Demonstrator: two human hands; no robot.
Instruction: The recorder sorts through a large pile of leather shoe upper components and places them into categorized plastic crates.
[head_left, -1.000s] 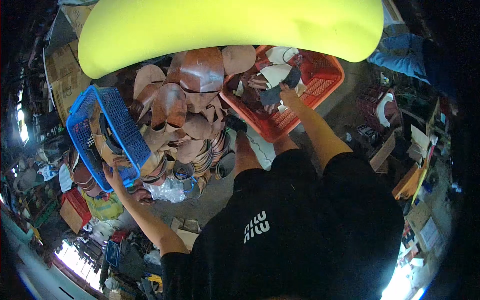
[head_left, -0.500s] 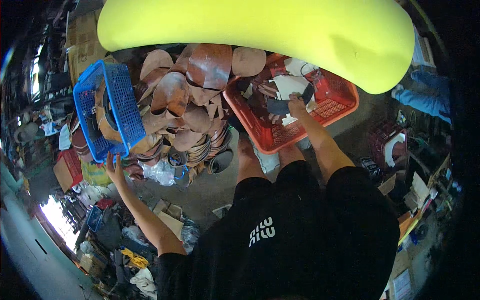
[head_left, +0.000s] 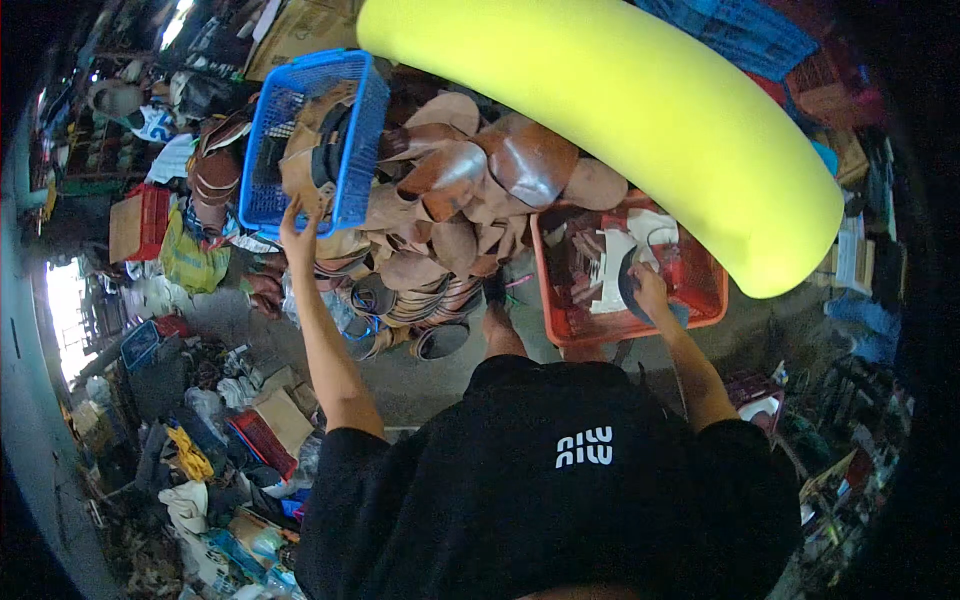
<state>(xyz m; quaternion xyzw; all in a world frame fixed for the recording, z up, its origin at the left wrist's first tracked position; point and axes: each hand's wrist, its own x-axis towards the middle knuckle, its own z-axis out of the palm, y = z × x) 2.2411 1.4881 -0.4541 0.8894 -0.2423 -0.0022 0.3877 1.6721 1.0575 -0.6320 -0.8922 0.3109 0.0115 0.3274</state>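
My left hand [head_left: 300, 232] reaches over the near rim of the blue plastic basket [head_left: 362, 150]. Its fingers close on the lower end of a tan leather piece [head_left: 300, 168], among other tan and black curved pieces. Over the red plastic crate [head_left: 712, 312], my right hand [head_left: 650, 290] grips a dark grey curved piece [head_left: 629, 275], partly hidden by the fingers. White sheets [head_left: 612, 262] and brown scraps lie inside that crate.
A heap of brown leather pieces [head_left: 455, 245] sits between basket and crate, with stacked curved pieces [head_left: 425, 300] nearer me. The large yellow curved object [head_left: 640, 110] covers part of the far side. Clutter, including a red box [head_left: 152, 222], fills the left.
The view has swung, so basket and crate appear farther right. My left hand has gone from below the basket's rim to the leather inside. My right hand still holds the dark piece, now turned more upright.
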